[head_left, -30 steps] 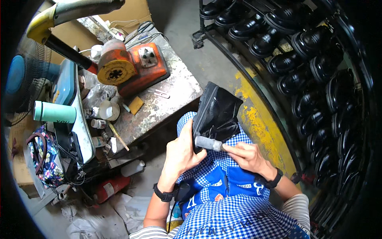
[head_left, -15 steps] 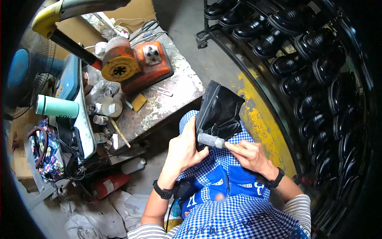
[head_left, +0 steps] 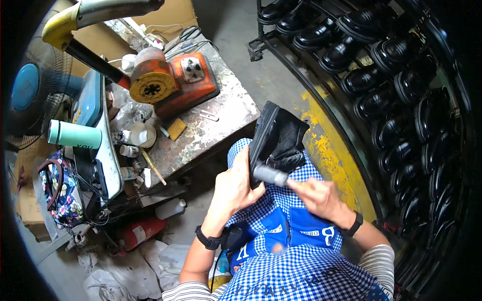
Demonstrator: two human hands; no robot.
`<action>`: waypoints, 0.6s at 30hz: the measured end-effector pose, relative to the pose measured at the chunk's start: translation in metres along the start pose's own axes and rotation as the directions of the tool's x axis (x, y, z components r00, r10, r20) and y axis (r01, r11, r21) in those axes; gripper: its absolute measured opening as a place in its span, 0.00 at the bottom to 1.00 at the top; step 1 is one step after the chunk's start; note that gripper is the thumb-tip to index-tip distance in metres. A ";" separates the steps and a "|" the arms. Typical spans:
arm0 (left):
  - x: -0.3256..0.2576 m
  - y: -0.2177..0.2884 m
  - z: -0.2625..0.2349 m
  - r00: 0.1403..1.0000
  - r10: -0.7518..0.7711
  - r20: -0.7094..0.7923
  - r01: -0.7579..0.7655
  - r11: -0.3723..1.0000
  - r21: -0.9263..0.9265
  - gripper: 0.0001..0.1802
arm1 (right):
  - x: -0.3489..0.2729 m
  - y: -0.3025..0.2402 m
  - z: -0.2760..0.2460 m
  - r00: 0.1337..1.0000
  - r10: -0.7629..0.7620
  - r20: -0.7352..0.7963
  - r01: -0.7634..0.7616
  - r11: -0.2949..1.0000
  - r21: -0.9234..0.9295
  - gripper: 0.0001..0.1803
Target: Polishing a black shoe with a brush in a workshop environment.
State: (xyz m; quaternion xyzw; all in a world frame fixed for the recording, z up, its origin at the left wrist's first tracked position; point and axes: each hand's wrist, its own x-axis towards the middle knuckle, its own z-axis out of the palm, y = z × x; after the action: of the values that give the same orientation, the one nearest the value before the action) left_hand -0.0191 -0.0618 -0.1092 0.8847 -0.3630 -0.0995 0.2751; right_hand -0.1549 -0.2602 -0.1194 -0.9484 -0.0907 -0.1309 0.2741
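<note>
the black shoe (head_left: pixel 278 140) sits on its side over our lap, just past the edge of the worn work table (head_left: pixel 221 125). its sole edge faces left and the soft dark upper faces right. our left hand (head_left: pixel 236 188) is wrapped around the near end of the shoe, with the thumb up along the sole and the fingers curled tight on it. our right hand (head_left: pixel 319 195) is closed around a small grey tool (head_left: pixel 271 175), shaped like a short round stick. the tip of the tool touches the shoe low down, close to our left thumb. both wrists wear a black band. under our hands we see a blue and white checked apron (head_left: pixel 296 261).

on the table stands an orange machine (head_left: pixel 173 83) with a round yellow part on its front. left of it are a mint green bottle (head_left: pixel 74 134) lying on its side and a blue fan (head_left: pixel 30 90). on our right a curved rack (head_left: pixel 391 90) holds many shiny black shoes in rows. the floor beside it has a yellow painted strip (head_left: pixel 331 150).
</note>
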 end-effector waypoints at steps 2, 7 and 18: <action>-0.004 -0.004 0.001 0.999 0.023 -0.029 -0.022 0.999 0.027 0.49 | -0.001 0.010 0.005 0.999 0.040 -0.020 -0.039 0.998 0.040 0.22; 0.000 0.005 -0.005 0.995 -0.080 0.061 0.079 0.997 0.018 0.48 | 0.004 0.023 0.004 0.991 0.121 -0.050 -0.125 0.988 -0.088 0.19; -0.008 -0.003 0.000 0.998 -0.046 -0.044 0.046 0.999 -0.001 0.49 | 0.012 0.048 -0.012 0.874 0.417 -0.250 -0.381 0.907 0.179 0.13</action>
State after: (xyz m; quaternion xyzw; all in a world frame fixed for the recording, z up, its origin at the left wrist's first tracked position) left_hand -0.0233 -0.0542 -0.1116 0.8948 -0.3365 -0.0864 0.2804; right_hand -0.1343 -0.3053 -0.1299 -0.8991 0.1392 -0.1997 0.3638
